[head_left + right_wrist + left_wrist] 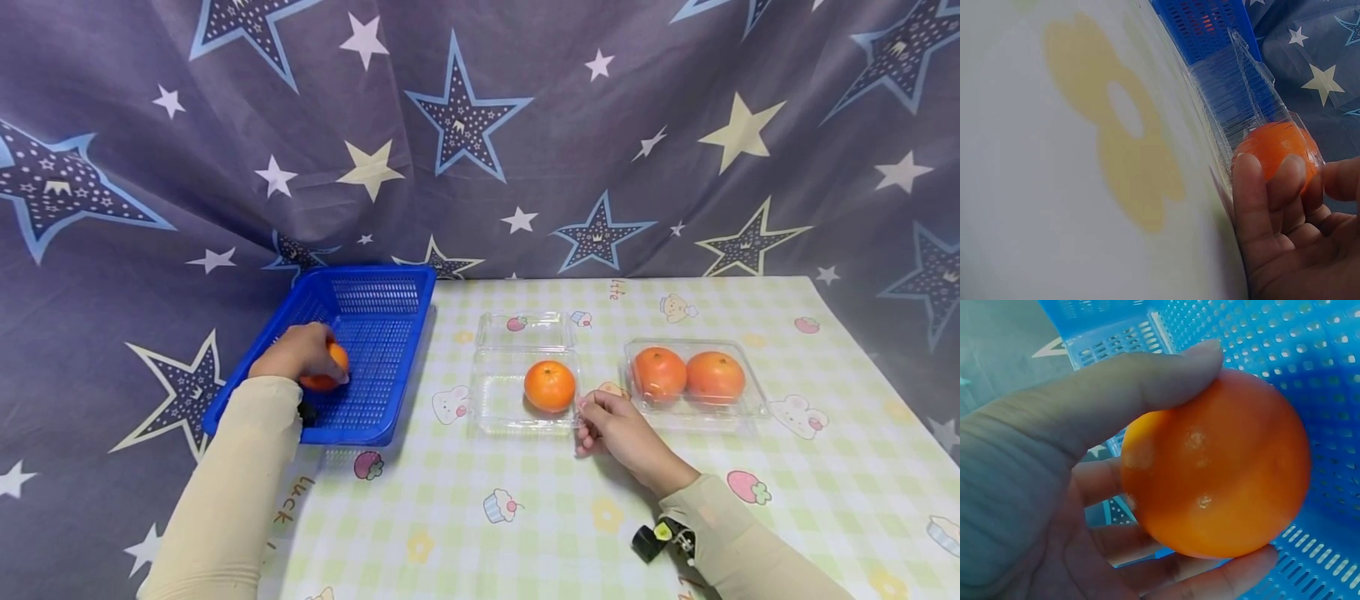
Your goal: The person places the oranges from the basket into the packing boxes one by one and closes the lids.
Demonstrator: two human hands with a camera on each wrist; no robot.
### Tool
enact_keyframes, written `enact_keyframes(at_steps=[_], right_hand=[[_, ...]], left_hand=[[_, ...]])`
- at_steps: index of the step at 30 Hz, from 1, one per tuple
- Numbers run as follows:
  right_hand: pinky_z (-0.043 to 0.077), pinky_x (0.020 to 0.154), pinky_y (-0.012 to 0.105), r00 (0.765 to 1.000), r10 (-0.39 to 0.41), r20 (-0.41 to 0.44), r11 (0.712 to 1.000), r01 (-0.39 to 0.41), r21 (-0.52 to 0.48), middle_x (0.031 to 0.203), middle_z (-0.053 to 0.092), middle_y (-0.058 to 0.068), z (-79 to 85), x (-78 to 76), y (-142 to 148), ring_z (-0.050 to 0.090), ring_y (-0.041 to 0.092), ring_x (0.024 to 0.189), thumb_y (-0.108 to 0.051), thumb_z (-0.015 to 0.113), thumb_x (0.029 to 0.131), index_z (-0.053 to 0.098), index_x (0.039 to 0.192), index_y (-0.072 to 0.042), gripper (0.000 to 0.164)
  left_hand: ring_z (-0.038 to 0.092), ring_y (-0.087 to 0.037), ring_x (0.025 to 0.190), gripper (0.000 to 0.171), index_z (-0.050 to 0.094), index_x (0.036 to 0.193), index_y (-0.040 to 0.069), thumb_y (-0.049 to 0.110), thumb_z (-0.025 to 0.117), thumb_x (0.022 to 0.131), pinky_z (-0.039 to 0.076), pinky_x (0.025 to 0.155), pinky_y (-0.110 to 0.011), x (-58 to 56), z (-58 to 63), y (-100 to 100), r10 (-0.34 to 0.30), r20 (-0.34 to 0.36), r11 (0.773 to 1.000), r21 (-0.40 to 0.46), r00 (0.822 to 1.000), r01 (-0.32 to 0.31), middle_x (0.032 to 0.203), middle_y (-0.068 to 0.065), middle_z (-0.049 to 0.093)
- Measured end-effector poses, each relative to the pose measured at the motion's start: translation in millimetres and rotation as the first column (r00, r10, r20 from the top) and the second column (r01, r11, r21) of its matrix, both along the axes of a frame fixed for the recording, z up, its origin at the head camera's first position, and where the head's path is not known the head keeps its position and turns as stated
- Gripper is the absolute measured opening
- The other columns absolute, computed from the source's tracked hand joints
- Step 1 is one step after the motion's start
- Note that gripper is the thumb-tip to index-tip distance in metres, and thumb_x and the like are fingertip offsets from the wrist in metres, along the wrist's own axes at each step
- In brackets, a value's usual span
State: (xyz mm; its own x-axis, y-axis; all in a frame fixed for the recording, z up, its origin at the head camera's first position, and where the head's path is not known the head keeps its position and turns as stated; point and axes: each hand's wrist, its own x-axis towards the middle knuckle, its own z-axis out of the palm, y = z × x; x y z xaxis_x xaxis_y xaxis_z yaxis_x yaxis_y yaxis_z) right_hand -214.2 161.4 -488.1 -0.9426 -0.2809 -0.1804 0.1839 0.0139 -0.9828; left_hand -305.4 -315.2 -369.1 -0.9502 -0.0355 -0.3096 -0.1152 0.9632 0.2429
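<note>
My left hand [294, 353] grips an orange [1222, 469] inside the blue plastic basket [402, 367]. In the left wrist view its thumb lies over the top of the fruit and the fingers curl underneath. On the table stands a clear plastic clamshell container [497, 402] with its lid folded back. One orange [550, 386] sits in the right half of its base. At the container's right edge, my right hand [622, 433] pinches the rim between thumb and fingers. The right wrist view shows the right fingertips in front of that orange.
To the right, a second clear container [756, 407] holds two oranges [658, 374] side by side, under clear plastic. A checked cloth [555, 533] with printed pictures covers the table. Behind it hangs a dark curtain [525, 242] with stars.
</note>
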Motion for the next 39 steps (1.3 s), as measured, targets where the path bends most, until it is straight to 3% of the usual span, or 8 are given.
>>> enact_keyframes(at_steps=[8, 13, 18, 24, 31, 39], right_hand=[[0.062, 0.071, 0.035, 1.000, 0.001, -0.004, 1.000, -0.001, 0.002, 0.079, 0.053, 0.008, 0.4, 0.2, 0, 0.054, 0.017, 0.068, -0.013, 0.043, 0.109, 0.049, 0.103, 0.008, 0.023], [0.062, 0.071, 0.036, 1.000, 0.005, 0.001, 1.000, -0.005, 0.004, 0.080, 0.054, 0.009, -0.1, 0.2, 0, 0.054, 0.017, 0.068, -0.013, 0.043, 0.109, 0.049, 0.104, 0.009, 0.024], [0.062, 0.071, 0.036, 1.000, 0.001, -0.008, 1.000, -0.001, 0.012, 0.080, 0.054, 0.008, 1.3, 0.0, 1, 0.054, 0.017, 0.068, -0.013, 0.043, 0.109, 0.049, 0.104, 0.009, 0.024], [0.062, 0.072, 0.036, 1.000, 0.009, -0.003, 1.000, -0.009, 0.004, 0.080, 0.054, 0.009, 1.3, 0.5, 0, 0.054, 0.017, 0.069, -0.012, 0.042, 0.109, 0.049, 0.105, 0.010, 0.024], [0.062, 0.072, 0.036, 1.000, 0.007, -0.005, 1.000, -0.007, 0.002, 0.081, 0.054, 0.009, 0.5, 0.7, 0, 0.054, 0.018, 0.069, -0.013, 0.043, 0.109, 0.050, 0.107, 0.011, 0.025], [0.062, 0.072, 0.036, 1.000, 0.007, -0.002, 1.000, -0.007, 0.002, 0.081, 0.054, 0.009, 1.0, 0.3, 0, 0.054, 0.017, 0.069, -0.013, 0.043, 0.109, 0.050, 0.107, 0.010, 0.024]], left_hand=[[0.061, -0.046, 0.104, 0.077, 0.055, 0.134, -0.007, 0.030, 0.091, 0.077, 0.055, 0.090, -0.061, 4.0, 11.7, 12, -0.019, -0.133, 1.000, -0.018, 0.991, 0.017, 0.122, -0.030, 0.061], [0.059, -0.043, 0.101, 0.075, 0.055, 0.134, -0.003, 0.032, 0.090, 0.077, 0.056, 0.087, -0.058, 4.4, 15.5, 16, -0.033, -0.243, 0.999, 0.001, 0.970, 0.034, 0.119, -0.026, 0.061], [0.057, -0.042, 0.101, 0.072, 0.058, 0.130, -0.001, 0.033, 0.090, 0.076, 0.055, 0.087, -0.057, 8.9, 26.6, 28, -0.052, -0.337, 0.998, 0.010, 0.940, 0.059, 0.118, -0.024, 0.059], [0.054, -0.042, 0.104, 0.073, 0.059, 0.130, -0.002, 0.031, 0.091, 0.074, 0.054, 0.089, -0.058, 14.4, 36.4, 40, -0.049, -0.389, 0.998, 0.013, 0.920, 0.059, 0.119, -0.023, 0.057], [0.054, -0.040, 0.103, 0.069, 0.062, 0.129, -0.001, 0.032, 0.090, 0.075, 0.054, 0.086, -0.056, 21.3, 47.1, 53, -0.088, -0.456, 0.994, 0.020, 0.885, 0.110, 0.117, -0.022, 0.060], [0.054, -0.042, 0.109, 0.071, 0.061, 0.135, 0.003, 0.034, 0.090, 0.078, 0.055, 0.088, -0.058, 37.2, 58.9, 77, -0.089, -0.475, 0.990, 0.057, 0.876, 0.132, 0.127, -0.022, 0.056]])
